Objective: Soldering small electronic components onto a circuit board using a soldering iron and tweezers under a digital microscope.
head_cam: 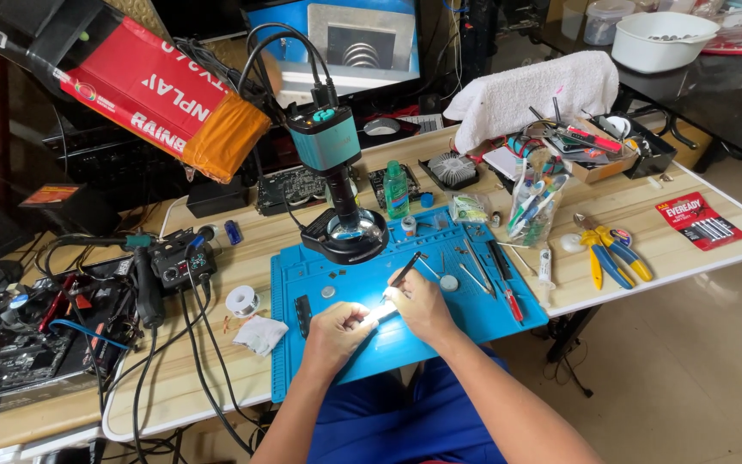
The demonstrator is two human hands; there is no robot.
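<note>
Left hand: my left hand (334,333) is curled almost shut, its fingertips pinching a small bright workpiece (377,314) that the lamp washes out, so I cannot tell what kind of part it is.
Right hand: my right hand (421,302) is closed in a pen grip around a thin black probe-like tool (403,275), whose upper end slants up and to the right; its tip meets the workpiece.
Workpiece position: it lies on the near middle of the blue silicone work mat (474,318), between my two hands, just near of the microscope.
Microscope: a teal camera microscope with a black ring-light base (341,185) stands at the far edge of the mat.
Mat, right side: metal tweezers (477,265) and a red-handled screwdriver (513,304) lie just right of my right hand.
Table, right: yellow-and-blue-handled pliers (609,251) rest on the pale wooden tabletop (646,215), with a red blister pack of batteries (700,221) farther right.
Table, left: a black soldering station with a digital display (184,260) sits near a small spool of solder wire (242,301) and a crumpled white tissue (261,334).
</note>
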